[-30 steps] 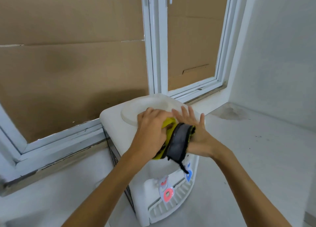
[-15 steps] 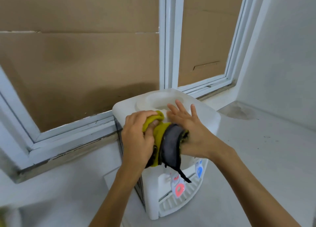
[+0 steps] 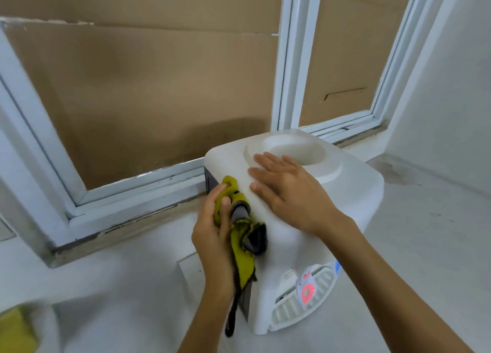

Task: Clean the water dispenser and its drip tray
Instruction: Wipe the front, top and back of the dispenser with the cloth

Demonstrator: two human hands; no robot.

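2 hands (image 3: 289,193), 1 cloth (image 3: 243,243), 1 dispenser (image 3: 353,193)

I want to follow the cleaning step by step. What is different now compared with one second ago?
The left hand carried the yellow and grey cloth from the front top edge of the water dispenser to its left side. The right hand let go of the cloth and now lies flat on top. The left grip on the cloth and the drip tray are unchanged.

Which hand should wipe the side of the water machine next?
Left. The left hand already grips the yellow-grey cloth against the dispenser's side. The right hand lies flat on top, holding nothing; it seems better for steadying.
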